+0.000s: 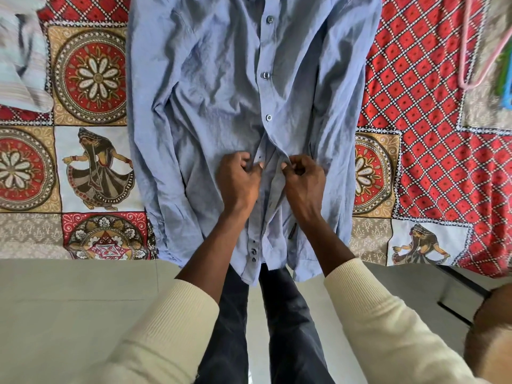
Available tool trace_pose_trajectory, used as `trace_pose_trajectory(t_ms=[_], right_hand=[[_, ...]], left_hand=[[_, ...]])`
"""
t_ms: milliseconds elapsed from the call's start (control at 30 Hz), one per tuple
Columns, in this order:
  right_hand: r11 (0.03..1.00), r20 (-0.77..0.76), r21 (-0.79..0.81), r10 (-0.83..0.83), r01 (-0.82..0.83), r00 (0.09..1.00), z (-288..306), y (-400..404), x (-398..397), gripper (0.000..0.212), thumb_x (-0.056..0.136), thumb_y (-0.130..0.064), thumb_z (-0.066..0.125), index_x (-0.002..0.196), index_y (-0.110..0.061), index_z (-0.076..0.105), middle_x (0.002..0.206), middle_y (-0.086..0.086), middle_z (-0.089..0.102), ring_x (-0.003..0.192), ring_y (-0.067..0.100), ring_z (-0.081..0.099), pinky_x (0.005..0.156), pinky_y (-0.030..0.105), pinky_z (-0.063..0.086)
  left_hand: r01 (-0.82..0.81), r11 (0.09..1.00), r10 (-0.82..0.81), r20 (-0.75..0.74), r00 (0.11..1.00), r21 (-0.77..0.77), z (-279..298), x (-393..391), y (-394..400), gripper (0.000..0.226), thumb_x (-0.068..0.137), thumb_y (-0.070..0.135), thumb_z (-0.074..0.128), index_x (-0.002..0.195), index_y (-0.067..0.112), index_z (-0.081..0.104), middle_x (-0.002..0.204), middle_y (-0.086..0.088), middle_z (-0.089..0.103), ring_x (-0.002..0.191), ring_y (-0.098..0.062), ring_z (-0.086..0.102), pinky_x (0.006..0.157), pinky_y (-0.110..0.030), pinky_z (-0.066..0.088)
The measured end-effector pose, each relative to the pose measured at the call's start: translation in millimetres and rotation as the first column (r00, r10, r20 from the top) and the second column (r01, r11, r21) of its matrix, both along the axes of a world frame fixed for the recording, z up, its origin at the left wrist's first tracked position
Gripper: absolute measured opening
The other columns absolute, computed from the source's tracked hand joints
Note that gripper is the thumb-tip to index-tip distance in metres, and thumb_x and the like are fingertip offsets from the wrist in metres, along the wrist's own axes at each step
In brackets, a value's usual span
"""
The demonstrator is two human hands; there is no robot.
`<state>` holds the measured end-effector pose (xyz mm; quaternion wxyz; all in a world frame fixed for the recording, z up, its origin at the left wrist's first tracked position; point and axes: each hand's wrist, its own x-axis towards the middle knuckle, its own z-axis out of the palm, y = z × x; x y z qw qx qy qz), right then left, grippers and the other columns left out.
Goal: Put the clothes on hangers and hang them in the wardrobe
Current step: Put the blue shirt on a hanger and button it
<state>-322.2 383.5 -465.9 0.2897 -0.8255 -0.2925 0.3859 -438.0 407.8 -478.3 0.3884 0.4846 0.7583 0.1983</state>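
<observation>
Cream ribbed sleeves [177, 314] reach forward over dark trousers [288, 328] to a blue button-up shirt [210, 101] spread flat on a patterned bedspread [432, 151], hem hanging off the bed edge toward the person. Both hands work at the shirt's front placket, close together. Left hand [238, 181] has its fingers curled, pinching the left edge of the placket; right hand [303, 180] pinches the facing edge just beside it. Beyond the hands, 3 dark buttons [265, 75] sit fastened up the front; nearer than the hands, the placket lies open. Far right of the right hand lies a pink hanger [472, 45]; far left of the left hand, a striped garment [22, 56].
</observation>
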Motion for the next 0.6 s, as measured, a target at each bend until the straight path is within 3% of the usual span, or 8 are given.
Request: trace_pose_trajectory(t_ms=[100, 200, 267, 333, 433, 533, 600], right_hand=[[0.994, 0.029, 0.002, -0.108, 0.108, 0.994, 3.4, -1.8, -4.9, 0.012, 0.089, -0.018, 0.065, 0.077, -0.019, 0.061, 0.068, -0.005, 0.060, 0.064, 0.007, 0.055, 0.061, 0.024, 0.041], [0.979, 0.065, 0.063, -0.198, 0.194, 0.978, 4.3, -3.2, -6.6, 0.013, 0.090, -0.019, 0.062, 0.078, -0.022, 0.058, 0.077, 0.002, 0.063, 0.072, 0.017, 0.058, 0.066, 0.027, 0.044], [0.980, 0.044, 0.067, -0.192, 0.189, 0.980, 2.9, -3.8, -6.0, 0.013, 0.089, -0.019, 0.064, 0.077, -0.021, 0.060, 0.077, 0.002, 0.063, 0.070, 0.015, 0.057, 0.064, 0.020, 0.042], [0.988, 0.013, 0.047, -0.148, 0.148, 0.989, 0.9, -5.2, -5.0, 0.012, 0.089, -0.019, 0.065, 0.077, -0.018, 0.063, 0.075, 0.004, 0.062, 0.064, 0.010, 0.053, 0.059, 0.014, 0.037], [0.995, 0.005, 0.028, -0.093, 0.093, 0.996, -2.3, -6.5, -2.2, 0.007, 0.089, -0.018, 0.066, 0.085, -0.014, 0.071, 0.080, 0.006, 0.064, 0.066, 0.008, 0.053, 0.059, 0.011, 0.036], [0.998, -0.001, 0.015, -0.069, 0.069, 0.998, -2.0, -6.6, -0.6, 0.008, 0.088, -0.015, 0.068, 0.090, -0.012, 0.074, 0.084, 0.004, 0.062, 0.069, 0.004, 0.055, 0.063, 0.009, 0.037], [0.997, -0.036, 0.009, -0.076, 0.076, 0.996, -2.3, -7.0, -1.3, 0.007, 0.087, -0.016, 0.069, 0.089, -0.013, 0.074, 0.085, 0.003, 0.064, 0.070, 0.006, 0.057, 0.067, 0.016, 0.042]], left_hand=[[0.166, 0.979, -0.153, -0.109, 0.982, 0.118, 4.7, -1.1, -4.0, 0.006, 0.081, 0.008, 0.070, 0.080, 0.011, 0.065, 0.086, -0.004, 0.060, 0.074, -0.022, 0.060, 0.072, -0.039, 0.054], [0.425, 0.887, -0.388, -0.207, 0.898, 0.182, 6.3, -1.2, -11.1, 0.013, 0.083, 0.005, 0.064, 0.094, 0.006, 0.070, 0.093, -0.010, 0.062, 0.081, -0.027, 0.062, 0.069, -0.035, 0.052], [0.543, 0.829, -0.528, -0.127, 0.839, 0.136, 2.1, 0.7, -13.4, 0.021, 0.089, 0.012, 0.060, 0.106, 0.004, 0.071, 0.099, -0.011, 0.061, 0.090, -0.027, 0.062, 0.076, -0.035, 0.054], [0.526, 0.846, -0.528, -0.001, 0.849, 0.087, 1.1, 2.0, -12.3, 0.025, 0.095, 0.016, 0.056, 0.108, 0.001, 0.071, 0.103, -0.011, 0.063, 0.094, -0.024, 0.063, 0.083, -0.030, 0.051], [0.362, 0.932, -0.362, 0.050, 0.931, 0.005, 0.9, 1.3, -4.9, 0.021, 0.098, 0.015, 0.055, 0.106, 0.004, 0.072, 0.101, -0.009, 0.070, 0.093, -0.020, 0.065, 0.078, -0.016, 0.043], [0.225, 0.974, -0.221, 0.084, 0.972, -0.038, 3.9, 4.1, 2.8, 0.016, 0.093, 0.014, 0.064, 0.107, 0.010, 0.069, 0.092, -0.003, 0.073, 0.083, -0.014, 0.066, 0.074, -0.019, 0.049], [0.210, 0.977, -0.207, 0.073, 0.976, -0.033, 3.8, 6.1, 5.0, 0.012, 0.089, 0.012, 0.067, 0.101, 0.011, 0.071, 0.087, 0.000, 0.073, 0.078, -0.011, 0.066, 0.073, -0.023, 0.052]])
